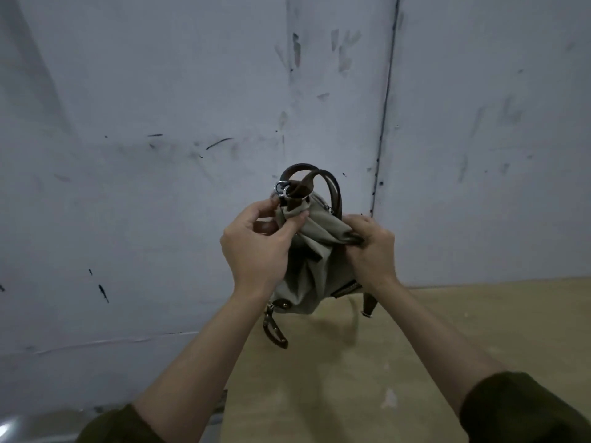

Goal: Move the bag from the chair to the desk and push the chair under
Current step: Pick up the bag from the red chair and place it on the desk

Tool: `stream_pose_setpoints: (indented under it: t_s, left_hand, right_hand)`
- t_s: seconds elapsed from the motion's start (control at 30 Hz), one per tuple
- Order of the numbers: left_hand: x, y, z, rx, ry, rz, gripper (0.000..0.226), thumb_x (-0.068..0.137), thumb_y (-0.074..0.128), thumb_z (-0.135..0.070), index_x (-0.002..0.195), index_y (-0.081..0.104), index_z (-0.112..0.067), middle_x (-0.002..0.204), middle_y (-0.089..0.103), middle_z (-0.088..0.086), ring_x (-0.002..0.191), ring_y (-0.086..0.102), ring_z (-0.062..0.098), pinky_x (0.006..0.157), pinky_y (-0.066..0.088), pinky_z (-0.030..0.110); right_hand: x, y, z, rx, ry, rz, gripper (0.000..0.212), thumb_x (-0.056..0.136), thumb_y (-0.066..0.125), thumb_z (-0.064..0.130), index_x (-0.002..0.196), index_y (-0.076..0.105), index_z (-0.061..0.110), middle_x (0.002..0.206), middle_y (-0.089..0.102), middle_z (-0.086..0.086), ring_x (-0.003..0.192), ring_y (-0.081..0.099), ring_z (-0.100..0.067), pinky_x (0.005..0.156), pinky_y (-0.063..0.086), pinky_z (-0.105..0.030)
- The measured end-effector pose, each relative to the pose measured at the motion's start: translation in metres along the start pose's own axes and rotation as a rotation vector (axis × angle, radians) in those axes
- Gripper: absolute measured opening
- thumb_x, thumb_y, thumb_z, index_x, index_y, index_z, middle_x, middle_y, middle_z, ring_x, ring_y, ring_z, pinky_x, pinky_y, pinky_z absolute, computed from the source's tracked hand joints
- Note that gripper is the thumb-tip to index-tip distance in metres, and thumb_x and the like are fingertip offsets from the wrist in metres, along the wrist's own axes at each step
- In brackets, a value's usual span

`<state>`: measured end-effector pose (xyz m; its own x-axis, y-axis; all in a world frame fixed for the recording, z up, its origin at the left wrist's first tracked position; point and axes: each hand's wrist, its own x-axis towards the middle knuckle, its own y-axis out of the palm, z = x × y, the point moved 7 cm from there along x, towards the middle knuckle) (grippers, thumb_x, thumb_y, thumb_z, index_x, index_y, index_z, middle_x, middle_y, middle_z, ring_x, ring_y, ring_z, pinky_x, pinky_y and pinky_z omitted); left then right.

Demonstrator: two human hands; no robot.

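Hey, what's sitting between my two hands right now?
In the head view, the beige bag sits between the left hand and right hand. Both grip its gathered top fabric, above the desk.

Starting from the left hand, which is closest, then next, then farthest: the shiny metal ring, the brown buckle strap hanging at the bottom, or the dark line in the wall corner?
From the left hand:
1. The shiny silver metal ring, just above its fingertips at the top of the beige cloth bag.
2. The dark brown leather buckle strap, dangling below the wrist over the wooden desk.
3. The dark vertical seam in the wall, far up to the right.
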<state>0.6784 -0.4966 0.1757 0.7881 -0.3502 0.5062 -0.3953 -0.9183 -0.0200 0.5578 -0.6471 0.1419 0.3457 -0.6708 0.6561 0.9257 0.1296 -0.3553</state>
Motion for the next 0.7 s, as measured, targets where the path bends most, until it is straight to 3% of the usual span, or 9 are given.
stream_pose_setpoints:
  t_s: [0.07, 0.13, 0.27, 0.33, 0.4, 0.47, 0.57, 0.7]
  left_hand:
    - [0.014, 0.01, 0.02, 0.032, -0.02, -0.016, 0.036, 0.061, 0.083, -0.027, 0.093, 0.07, -0.019, 0.071, 0.068, -0.013, 0.063, 0.068, 0.009, 0.07, 0.06, 0.033]
    - [0.026, 0.022, 0.045, 0.05, -0.072, -0.024, 0.033, 0.059, 0.084, -0.028, 0.089, 0.071, -0.021, 0.069, 0.07, -0.01, 0.06, 0.067, 0.008, 0.069, 0.059, 0.032]
    - [0.044, 0.041, 0.109, 0.065, -0.259, -0.062, 0.025, 0.059, 0.084, -0.029, 0.079, 0.07, -0.026, 0.07, 0.072, -0.002, 0.066, 0.069, 0.014, 0.069, 0.057, 0.029]
    - [0.048, 0.05, 0.143, 0.104, -0.328, 0.005, 0.024, 0.066, 0.08, -0.029, 0.087, 0.071, -0.021, 0.076, 0.072, -0.003, 0.073, 0.068, 0.011, 0.07, 0.056, 0.021]
    - [0.044, 0.058, 0.172, 0.149, -0.348, 0.146, 0.031, 0.076, 0.072, -0.026, 0.104, 0.067, -0.013, 0.095, 0.071, 0.001, 0.088, 0.067, 0.011, 0.078, 0.054, 0.017]
    - [0.026, 0.059, 0.195, 0.259, -0.271, 0.303, 0.044, 0.08, 0.065, -0.035, 0.119, 0.057, -0.019, 0.119, 0.062, -0.003, 0.107, 0.056, 0.006, 0.095, 0.047, 0.023]
    - [-0.019, 0.057, 0.218, 0.427, -0.055, 0.508, 0.066, 0.072, 0.058, -0.061, 0.13, 0.034, -0.038, 0.133, 0.041, -0.019, 0.125, 0.034, -0.008, 0.109, 0.031, 0.021]
    - [-0.067, 0.066, 0.249, 0.65, 0.176, 0.646, 0.093, 0.073, 0.054, -0.069, 0.145, 0.006, -0.035, 0.154, 0.019, -0.005, 0.144, 0.015, 0.011, 0.114, 0.028, 0.043]
  right_hand:
    - [0.015, 0.022, -0.023, 0.015, 0.011, 0.132, 0.044, 0.065, 0.053, -0.018, 0.1, 0.069, 0.003, 0.098, 0.069, -0.019, 0.086, 0.059, -0.02, 0.072, 0.041, -0.005]
    - [0.019, 0.044, -0.046, 0.014, 0.044, 0.237, 0.042, 0.072, 0.053, -0.016, 0.106, 0.066, 0.004, 0.102, 0.069, -0.015, 0.089, 0.055, -0.013, 0.07, 0.039, 0.002]
    - [0.015, 0.084, -0.092, -0.005, 0.068, 0.345, 0.032, 0.076, 0.053, -0.012, 0.1, 0.066, 0.005, 0.094, 0.069, -0.013, 0.082, 0.054, -0.013, 0.065, 0.038, -0.002]
    - [0.013, 0.101, -0.12, -0.024, 0.117, 0.377, 0.027, 0.078, 0.054, -0.008, 0.099, 0.064, 0.005, 0.093, 0.067, -0.012, 0.081, 0.054, -0.016, 0.062, 0.038, -0.006]
    - [0.009, 0.111, -0.157, -0.054, 0.214, 0.353, 0.021, 0.081, 0.054, -0.003, 0.1, 0.062, 0.005, 0.095, 0.067, -0.014, 0.084, 0.058, -0.024, 0.066, 0.038, -0.018]
    - [0.0, 0.111, -0.199, -0.068, 0.383, 0.296, 0.017, 0.083, 0.054, 0.001, 0.099, 0.059, 0.002, 0.097, 0.066, -0.02, 0.089, 0.06, -0.032, 0.069, 0.037, -0.025]
    - [-0.013, 0.107, -0.243, -0.075, 0.543, 0.268, 0.018, 0.087, 0.057, 0.016, 0.097, 0.057, 0.001, 0.093, 0.065, -0.023, 0.084, 0.059, -0.033, 0.066, 0.037, -0.03]
    - [-0.026, 0.102, -0.257, -0.043, 0.571, 0.247, 0.037, 0.085, 0.06, 0.028, 0.114, 0.052, 0.006, 0.107, 0.064, -0.019, 0.098, 0.059, -0.034, 0.076, 0.044, -0.032]
